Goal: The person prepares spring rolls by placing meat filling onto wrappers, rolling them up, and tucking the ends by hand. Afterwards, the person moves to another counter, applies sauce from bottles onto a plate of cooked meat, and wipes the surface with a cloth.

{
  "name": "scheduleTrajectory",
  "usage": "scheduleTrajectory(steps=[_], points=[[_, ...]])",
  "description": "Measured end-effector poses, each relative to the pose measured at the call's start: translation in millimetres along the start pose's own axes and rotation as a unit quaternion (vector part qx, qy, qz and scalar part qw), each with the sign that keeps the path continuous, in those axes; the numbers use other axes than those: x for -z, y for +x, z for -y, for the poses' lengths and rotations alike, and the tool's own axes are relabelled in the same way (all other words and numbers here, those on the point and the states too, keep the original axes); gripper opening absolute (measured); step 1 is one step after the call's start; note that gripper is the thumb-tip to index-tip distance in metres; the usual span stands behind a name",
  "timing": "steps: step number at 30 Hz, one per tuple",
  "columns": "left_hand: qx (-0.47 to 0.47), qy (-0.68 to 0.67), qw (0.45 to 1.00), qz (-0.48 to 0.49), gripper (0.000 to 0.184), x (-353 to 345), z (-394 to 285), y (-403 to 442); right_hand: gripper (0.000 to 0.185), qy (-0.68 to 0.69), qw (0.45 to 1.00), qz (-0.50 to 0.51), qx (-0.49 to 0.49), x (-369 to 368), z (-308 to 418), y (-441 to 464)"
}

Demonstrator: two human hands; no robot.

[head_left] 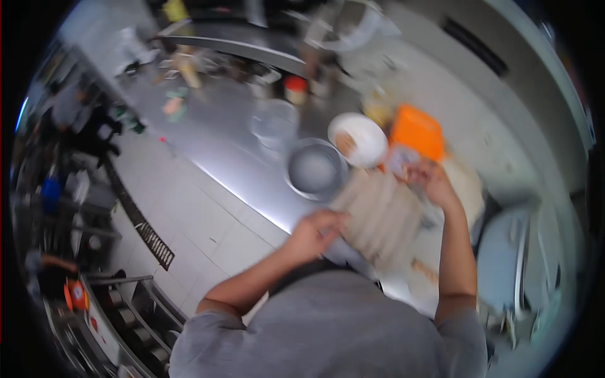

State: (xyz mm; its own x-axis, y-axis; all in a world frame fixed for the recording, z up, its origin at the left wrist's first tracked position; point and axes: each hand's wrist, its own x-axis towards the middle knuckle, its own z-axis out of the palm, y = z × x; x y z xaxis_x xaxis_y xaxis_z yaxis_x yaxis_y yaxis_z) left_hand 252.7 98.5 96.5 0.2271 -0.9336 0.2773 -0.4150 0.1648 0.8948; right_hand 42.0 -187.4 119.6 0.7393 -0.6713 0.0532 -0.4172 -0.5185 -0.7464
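Note:
A beige sheet with ridges (378,217) lies in front of me on the counter; motion blur hides whether it is cloth or food. My left hand (318,234) is at its left edge, fingers curled together and fingertips at the sheet; whether they pinch it is unclear. Over the far right corner, my right hand (430,181) has its fingers drawn together, and what is in them is too blurred to name. Just beyond those fingers is a small clear plastic container (401,157). A white bowl (368,140) with something orange-brown inside and a grey metal bowl (315,169) stand beyond the sheet.
An orange container (417,133) stands at the back right. On the steel counter (217,135) are a clear tub (275,123) and a red-lidded jar (295,89). A tiled floor (195,214) with a drain grate lies left. Another person (69,107) is far left.

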Motion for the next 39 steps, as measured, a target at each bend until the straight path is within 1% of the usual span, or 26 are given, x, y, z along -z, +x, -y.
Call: scheduleTrajectory(steps=[1, 2, 3, 4, 5, 7, 9, 11, 14, 16, 17, 20, 23, 26, 29, 30, 32, 35, 38, 39], points=[[0.019, 0.0, 1.0, 0.013, 0.025, -9, -1, -1, 0.021, -0.079, 0.997, -0.019, 0.005, 25, 19, -33], [-0.007, 0.003, 1.0, 0.012, 0.025, -20, -4, 2, 0.02, -0.028, 0.997, -0.059, -0.046, 40, 26, -64], [0.0, -0.014, 1.0, 0.021, 0.026, -35, -12, 4, 0.02, 0.021, 0.99, -0.105, -0.093, 50, 23, -98], [-0.019, 0.001, 1.0, 0.02, 0.025, -51, -16, 6, 0.019, 0.065, 0.983, -0.137, -0.107, 56, 6, -129], [-0.015, -0.001, 0.999, 0.043, 0.023, -67, -31, 10, 0.018, 0.107, 0.973, -0.171, -0.11, 60, -11, -162], [-0.04, -0.009, 0.995, 0.095, 0.021, -110, -44, 8, 0.018, 0.11, 0.964, -0.173, -0.171, 55, -51, -223], [-0.074, -0.007, 0.986, 0.151, 0.02, -158, -50, 3, 0.012, 0.095, 0.958, -0.195, -0.19, 26, -84, -272], [-0.1, 0.006, 0.971, 0.217, 0.019, -219, -51, -5, 0.012, 0.101, 0.945, -0.209, -0.232, -5, -105, -301], [-0.186, 0.063, 0.964, 0.181, 0.019, -303, -12, -8, 0.012, -0.005, 0.966, -0.208, -0.153, -38, -130, -307], [-0.21, 0.106, 0.955, 0.182, 0.02, -337, 31, -7, 0.013, -0.102, 0.97, -0.195, -0.099, -46, -143, -305], [-0.224, 0.128, 0.949, 0.182, 0.021, -343, 44, -8, 0.015, -0.107, 0.974, -0.166, -0.107, -40, -143, -306], [-0.172, 0.084, 0.973, 0.132, 0.024, -345, 50, -15, 0.019, -0.017, 0.983, -0.174, -0.056, -31, -153, -316], [-0.168, 0.135, 0.972, 0.094, 0.026, -338, 35, -20, 0.027, -0.03, 0.983, -0.174, -0.045, -40, -151, -320], [-0.176, 0.147, 0.961, 0.158, 0.029, -339, 44, -13, 0.038, -0.049, 0.986, -0.155, 0.022, -57, -174, -315], [-0.165, 0.136, 0.96, 0.183, 0.029, -328, 39, -6, 0.047, -0.056, 0.985, -0.164, 0.002, -50, -167, -314], [-0.151, 0.146, 0.962, 0.174, 0.029, -326, 36, -5, 0.052, -0.038, 0.987, -0.155, -0.012, -48, -160, -311], [-0.12, 0.164, 0.966, 0.16, 0.029, -323, 31, -8, 0.062, 0.001, 0.99, -0.137, -0.046, -50, -145, -304], [-0.118, 0.214, 0.947, 0.21, 0.03, -318, 41, -4, 0.076, -0.034, 0.995, -0.078, -0.05, -63, -164, -296], [-0.129, 0.243, 0.95, 0.145, 0.028, -311, 29, -7, 0.079, -0.014, 0.994, -0.102, -0.045, -36, -144, -307], [-0.162, 0.232, 0.95, 0.136, 0.025, -313, 30, -7, 0.078, -0.009, 0.991, -0.113, -0.068, -32, -146, -312]])
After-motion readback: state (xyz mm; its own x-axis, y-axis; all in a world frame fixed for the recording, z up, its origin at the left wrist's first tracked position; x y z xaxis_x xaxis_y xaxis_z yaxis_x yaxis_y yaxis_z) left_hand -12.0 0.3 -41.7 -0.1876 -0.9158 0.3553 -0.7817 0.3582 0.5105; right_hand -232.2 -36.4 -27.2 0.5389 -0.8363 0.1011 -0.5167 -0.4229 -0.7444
